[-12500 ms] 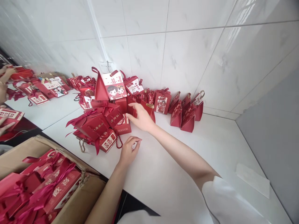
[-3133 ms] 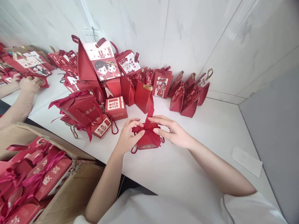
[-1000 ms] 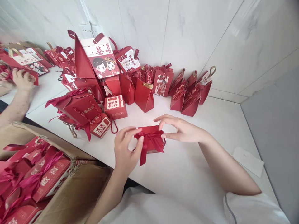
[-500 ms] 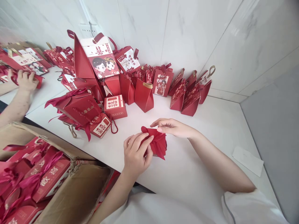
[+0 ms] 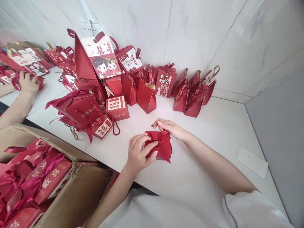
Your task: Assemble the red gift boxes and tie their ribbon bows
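A small red gift box (image 5: 152, 152) with a red ribbon bow (image 5: 162, 145) on its top stands on the white table in front of me. My left hand (image 5: 140, 150) grips the box from the left, its index finger pressing near the bow's knot and its thumb along the near side. At the box's far right corner, my right hand (image 5: 169, 128) has its fingers curled around the raised end of a ribbon loop. Its fingertips partly hide the contact with the ribbon. Dark red cord shows at the box's right side.
Red gift boxes (image 5: 147, 98) line the wall; a tall pile with a couple-print box (image 5: 106, 65) stands behind left. A cardboard carton (image 5: 78, 193) of ribboned boxes is at front left. White paper (image 5: 252, 163) lies right. Another person's hand (image 5: 28, 83) handles a red box at far left.
My right hand has shifted slightly down and right, its fingers more curled. The ribbon now lies as a clearer bow with its knot showing. My left index finger has straightened onto it.
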Demonstrator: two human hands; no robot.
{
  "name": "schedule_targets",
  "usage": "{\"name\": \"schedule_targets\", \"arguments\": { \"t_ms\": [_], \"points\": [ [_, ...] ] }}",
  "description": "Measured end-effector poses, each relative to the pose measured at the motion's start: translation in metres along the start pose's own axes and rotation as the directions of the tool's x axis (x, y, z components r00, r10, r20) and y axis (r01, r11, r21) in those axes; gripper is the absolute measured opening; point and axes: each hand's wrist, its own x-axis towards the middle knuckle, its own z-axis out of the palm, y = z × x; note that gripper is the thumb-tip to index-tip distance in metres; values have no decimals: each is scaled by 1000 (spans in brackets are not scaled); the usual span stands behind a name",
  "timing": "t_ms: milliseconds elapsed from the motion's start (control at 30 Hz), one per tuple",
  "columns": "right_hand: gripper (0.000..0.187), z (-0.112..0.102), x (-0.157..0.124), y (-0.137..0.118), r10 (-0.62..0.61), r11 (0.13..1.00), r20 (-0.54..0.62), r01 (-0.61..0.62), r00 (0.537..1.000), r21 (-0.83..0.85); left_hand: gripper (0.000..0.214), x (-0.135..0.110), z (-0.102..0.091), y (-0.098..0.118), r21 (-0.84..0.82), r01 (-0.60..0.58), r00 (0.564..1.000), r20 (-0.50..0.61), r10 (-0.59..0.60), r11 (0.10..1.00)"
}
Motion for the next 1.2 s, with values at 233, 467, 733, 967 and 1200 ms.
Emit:
{"name": "schedule_targets", "arguments": {
  "t_ms": [233,467,733,967,1200],
  "points": [
    [47,3,1,6,-9,998,-59,12,998,63,30,3,2,2,-31,31,999,-18,-32,999],
    [29,-7,-20,-41,-129,954,6,126,992,-271,44,-3,-10,12,-184,186,965,-151,-215,965],
    [25,-29,-33,-64,-8,909,176,81,984,-408,26,22,-22,-7,-479,691,693,227,-684,541],
    [27,-31,-32,-58,114,876,290,41,950,-480,10,39,-9,-3,-527,733,659,392,-642,430],
    [38,-26,-28,-52,135,909,266,-12,955,-417,22,48,-1,-3,-521,770,612,437,-659,370]
  ]
}}
